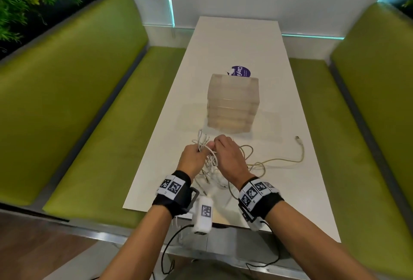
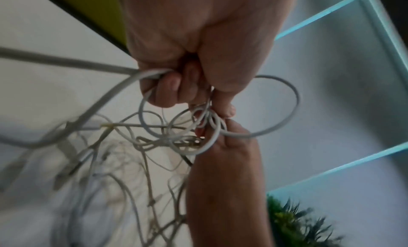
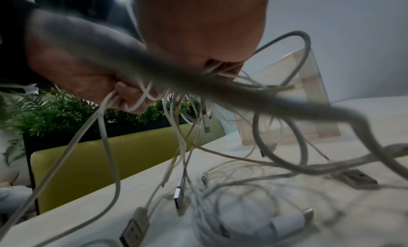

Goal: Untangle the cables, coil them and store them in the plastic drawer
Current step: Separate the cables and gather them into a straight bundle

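Note:
A tangle of white cables lies on the white table, partly lifted between my two hands. My left hand grips a bunch of strands, and several plug ends stick up above its fist. In the left wrist view its fingers curl round cables, and small loops hang below. My right hand pinches strands of the tangle beside the left; the pinch shows from under the palm. The translucent plastic drawer unit stands just behind the hands, all drawers closed.
A beige cable trails right to a USB plug. A wound white cable bundle and loose USB plugs lie under the hands. Green benches flank the table. A purple sticker lies behind the drawers.

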{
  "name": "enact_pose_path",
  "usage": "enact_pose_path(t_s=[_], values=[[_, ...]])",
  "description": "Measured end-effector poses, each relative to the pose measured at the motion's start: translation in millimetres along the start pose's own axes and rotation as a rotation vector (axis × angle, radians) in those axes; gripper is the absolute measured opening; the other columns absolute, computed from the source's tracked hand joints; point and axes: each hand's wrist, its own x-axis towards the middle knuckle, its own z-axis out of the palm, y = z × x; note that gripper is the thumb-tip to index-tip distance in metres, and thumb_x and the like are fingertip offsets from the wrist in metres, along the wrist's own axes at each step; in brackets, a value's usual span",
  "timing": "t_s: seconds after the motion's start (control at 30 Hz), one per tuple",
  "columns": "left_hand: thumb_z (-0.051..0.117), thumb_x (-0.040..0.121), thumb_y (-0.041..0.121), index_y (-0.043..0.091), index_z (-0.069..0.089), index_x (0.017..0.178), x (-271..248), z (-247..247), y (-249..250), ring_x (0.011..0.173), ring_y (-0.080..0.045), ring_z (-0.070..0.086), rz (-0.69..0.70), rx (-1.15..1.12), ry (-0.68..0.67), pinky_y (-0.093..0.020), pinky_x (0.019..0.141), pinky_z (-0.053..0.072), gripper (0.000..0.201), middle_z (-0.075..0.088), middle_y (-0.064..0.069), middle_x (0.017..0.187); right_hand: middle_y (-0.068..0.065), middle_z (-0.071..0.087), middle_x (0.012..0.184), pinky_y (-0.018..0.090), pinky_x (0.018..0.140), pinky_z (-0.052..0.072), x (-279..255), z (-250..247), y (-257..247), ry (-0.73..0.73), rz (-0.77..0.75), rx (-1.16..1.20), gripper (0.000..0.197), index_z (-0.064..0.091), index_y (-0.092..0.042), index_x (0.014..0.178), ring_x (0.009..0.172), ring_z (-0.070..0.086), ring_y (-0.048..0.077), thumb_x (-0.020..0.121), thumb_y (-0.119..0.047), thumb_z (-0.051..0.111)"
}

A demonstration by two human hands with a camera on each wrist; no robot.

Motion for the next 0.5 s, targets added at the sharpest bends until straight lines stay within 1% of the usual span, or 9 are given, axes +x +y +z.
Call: enact_pose_path(t_s=[0.03, 0.1, 0.13, 0.2, 0.23, 0.3, 0.33, 0.4, 0.5], values=[[0.059, 0.092, 0.039, 0.001, 0.065, 0.073, -1, 0, 3, 0.045, -0.011, 0.038, -0.038, -0.044, -0.011, -0.025, 0.049, 0.033, 0.043, 0.047, 0.002, 0.05, 0.008, 0.055, 0.086, 0.031, 0.066, 0.036, 0, 1, 0, 0.012, -0.017, 0.003, 0.007, 0.058, -0.006, 0.088, 0.074, 0.048, 0.024, 0.082, -0.005, 0.061], [0.061, 0.092, 0.027, 0.01, 0.053, 0.062, -2, -3, 5, 0.038, -0.008, 0.028, -0.098, -0.149, -0.07, -0.02, 0.039, 0.026, 0.036, 0.033, 0.005, 0.047, 0.009, 0.055, 0.088, 0.031, 0.067, 0.034, -1, 0, 0, 0.022, -0.038, 0.02, 0.008, 0.057, -0.006, 0.089, 0.074, 0.048, 0.024, 0.083, -0.011, 0.057], [0.063, 0.091, 0.022, 0.011, 0.049, 0.063, -2, -5, 5, 0.038, -0.008, 0.026, -0.101, -0.19, -0.106, -0.019, 0.038, 0.024, 0.033, 0.03, 0.004, 0.05, 0.009, 0.055, 0.088, 0.032, 0.067, 0.035, -1, -1, 0, 0.019, -0.041, 0.025, 0.011, 0.056, -0.006, 0.089, 0.074, 0.048, 0.024, 0.084, -0.014, 0.052], [0.063, 0.089, 0.013, 0.008, 0.049, 0.074, -2, -9, 3, 0.042, -0.009, 0.025, -0.068, -0.218, -0.139, -0.02, 0.04, 0.023, 0.021, 0.031, 0.0, 0.056, 0.009, 0.054, 0.088, 0.035, 0.066, 0.039, -1, -2, -2, -0.006, -0.047, 0.029, 0.017, 0.056, -0.006, 0.088, 0.074, 0.048, 0.024, 0.088, -0.019, 0.046], [0.062, 0.088, 0.011, 0.007, 0.051, 0.08, -2, -9, 4, 0.043, -0.009, 0.027, -0.056, -0.224, -0.119, -0.02, 0.041, 0.024, 0.014, 0.033, -0.001, 0.057, 0.009, 0.054, 0.089, 0.036, 0.065, 0.041, 0, -2, -2, -0.016, -0.05, 0.037, 0.019, 0.056, -0.006, 0.088, 0.074, 0.048, 0.025, 0.089, -0.021, 0.044], [0.057, 0.09, 0.007, 0.005, 0.056, 0.082, -3, -12, 9, 0.044, -0.01, 0.031, -0.031, -0.266, -0.011, -0.022, 0.044, 0.026, 0.008, 0.04, 0.002, 0.055, 0.009, 0.056, 0.088, 0.037, 0.064, 0.042, -2, -1, 1, -0.026, -0.055, 0.02, 0.026, 0.058, -0.006, 0.085, 0.073, 0.049, 0.025, 0.092, -0.025, 0.041], [0.055, 0.091, 0.005, 0.006, 0.058, 0.08, -3, -14, 12, 0.046, -0.01, 0.032, -0.006, -0.283, 0.042, -0.023, 0.045, 0.027, 0.011, 0.042, 0.004, 0.054, 0.009, 0.057, 0.087, 0.037, 0.064, 0.043, -4, 0, 5, -0.026, -0.055, -0.011, 0.029, 0.058, -0.006, 0.084, 0.073, 0.05, 0.026, 0.093, -0.027, 0.04], [0.056, 0.091, 0.007, 0.011, 0.058, 0.074, -2, -18, 15, 0.047, -0.009, 0.032, 0.049, -0.26, 0.086, -0.023, 0.047, 0.028, 0.018, 0.043, 0.006, 0.055, 0.008, 0.057, 0.087, 0.035, 0.063, 0.042, -5, 1, 12, -0.018, -0.039, -0.044, 0.03, 0.058, -0.006, 0.081, 0.072, 0.051, 0.026, 0.094, -0.029, 0.041], [0.058, 0.092, 0.013, 0.014, 0.048, 0.068, -4, -22, 10, 0.046, -0.009, 0.03, 0.111, -0.192, 0.165, -0.022, 0.048, 0.03, 0.027, 0.039, 0.006, 0.054, 0.007, 0.057, 0.088, 0.035, 0.063, 0.042, 3, -1, 13, -0.052, -0.031, -0.06, 0.03, 0.059, -0.009, 0.081, 0.074, 0.052, 0.026, 0.092, -0.033, 0.045]])
